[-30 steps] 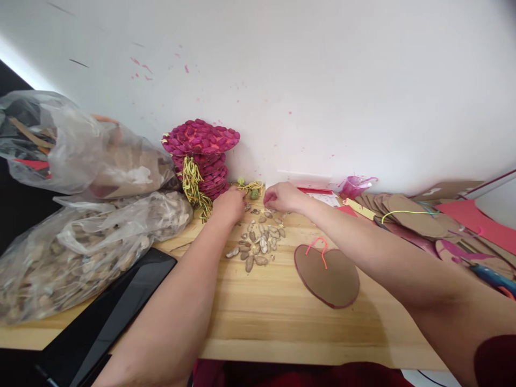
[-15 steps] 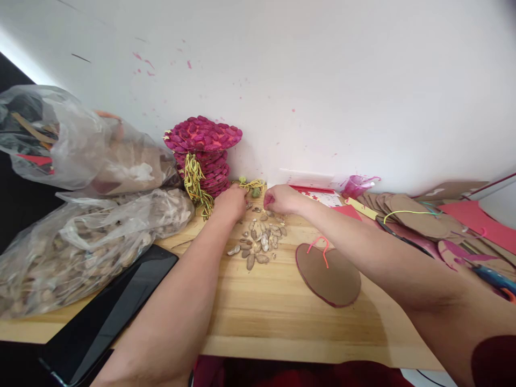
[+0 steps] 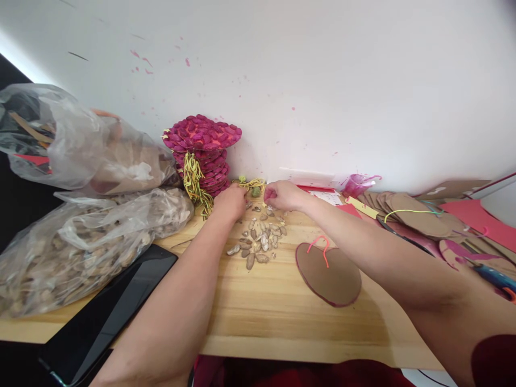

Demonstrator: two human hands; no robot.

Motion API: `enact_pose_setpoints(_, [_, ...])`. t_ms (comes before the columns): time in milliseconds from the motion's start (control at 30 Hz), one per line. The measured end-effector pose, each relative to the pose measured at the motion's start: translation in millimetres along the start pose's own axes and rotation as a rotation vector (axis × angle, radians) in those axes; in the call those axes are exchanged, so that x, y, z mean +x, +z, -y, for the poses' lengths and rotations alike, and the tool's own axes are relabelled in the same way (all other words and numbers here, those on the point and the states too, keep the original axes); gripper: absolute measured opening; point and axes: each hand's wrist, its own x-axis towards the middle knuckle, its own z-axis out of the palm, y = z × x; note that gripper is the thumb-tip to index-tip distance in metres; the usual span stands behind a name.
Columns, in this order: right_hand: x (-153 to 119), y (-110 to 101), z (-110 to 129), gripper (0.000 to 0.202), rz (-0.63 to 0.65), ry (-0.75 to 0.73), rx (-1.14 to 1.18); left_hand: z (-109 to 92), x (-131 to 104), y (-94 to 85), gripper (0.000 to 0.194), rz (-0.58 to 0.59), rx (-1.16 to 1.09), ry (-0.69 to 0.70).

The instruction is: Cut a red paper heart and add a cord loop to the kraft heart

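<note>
At the back of the wooden table, my left hand point(image 3: 231, 202) is low, its fingers curled down beside the yellow strings point(image 3: 252, 184) and largely hidden by the hand. Just right of it, my right hand point(image 3: 285, 195) has its fingertips pressed together; whatever they hold is too small to make out. Between and in front of the hands lie several loose brown shells point(image 3: 250, 262), some pale inside. A heart-shaped piece of brown cardboard point(image 3: 331, 279) with a dark pink edge and a pink string loop lies below my right forearm.
Left of my hands stands a stack of pieces covered in magenta shells point(image 3: 205, 134). Clear plastic bags, one full of shells point(image 3: 92, 247), and a black phone point(image 3: 108, 312) are at the left. To the right are a pink-stained cup point(image 3: 357, 184), stacked cardboard point(image 3: 415, 215) and blue-handled scissors point(image 3: 492, 275).
My right hand has tilted and lifted very slightly. My left hand stays almost in place, and the objects on the table look the same.
</note>
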Motion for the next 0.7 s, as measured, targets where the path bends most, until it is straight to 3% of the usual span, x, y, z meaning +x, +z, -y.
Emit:
enact_pose_setpoints(133, [1, -12, -9, 0.017, -0.063, 0.102, -0.015, 1, 1, 0.8, 0.034, -0.002, -0.006, 0.0])
enact_pose_setpoints(367, [-1, -22, -57, 0.019, -0.075, 0.342, -0.056, 1, 2, 1.0, 0.037, 0.0, -0.024, 0.015])
enact_pose_setpoints(700, [0, -6, -79, 0.021, -0.241, 0.346, -0.054, 3, 2, 1.5, 0.036, -0.003, -0.011, 0.023])
